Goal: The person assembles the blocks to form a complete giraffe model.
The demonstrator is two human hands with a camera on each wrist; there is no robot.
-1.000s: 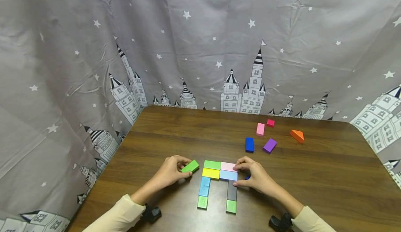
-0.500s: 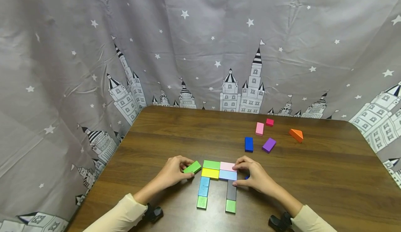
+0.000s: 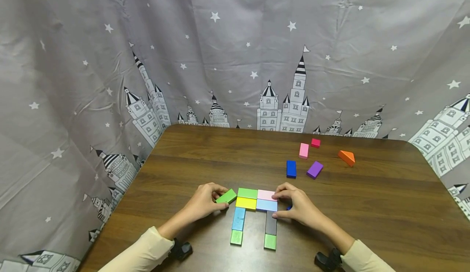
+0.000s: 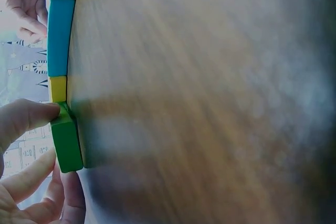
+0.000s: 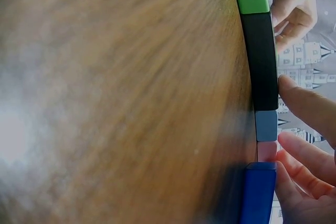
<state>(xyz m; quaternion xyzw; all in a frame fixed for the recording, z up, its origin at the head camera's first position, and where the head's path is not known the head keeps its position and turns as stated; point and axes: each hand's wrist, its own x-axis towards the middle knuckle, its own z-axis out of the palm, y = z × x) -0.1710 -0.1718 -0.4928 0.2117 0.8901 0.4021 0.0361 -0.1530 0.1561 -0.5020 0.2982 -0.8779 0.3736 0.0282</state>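
My left hand (image 3: 203, 200) pinches a green block (image 3: 226, 197) between thumb and fingers, at the left side of a flat figure of blocks. That block stands slanted, one corner close to the yellow block (image 3: 245, 203). The figure's top has a light green block (image 3: 247, 192) and a pink block (image 3: 265, 194), with yellow and light blue (image 3: 267, 205) blocks below. My right hand (image 3: 299, 204) rests at the right side, fingertips at the pink block and thumb by the dark grey block (image 3: 271, 225). A dark blue block (image 5: 258, 192) lies beneath this hand, mostly hidden in the head view.
Two legs extend toward me: a sky blue block (image 3: 238, 219) and the dark grey one, each ending in a small green block (image 3: 236, 237). Farther back lie blue (image 3: 291, 169), purple (image 3: 315, 170), pink (image 3: 303, 150), red (image 3: 315, 143) and orange triangular (image 3: 346, 158) blocks. A grey curtain (image 3: 220, 59) hangs behind.
My left hand has slid a little to the right, bringing the green block nearer the figure. The right hand has stayed in place.
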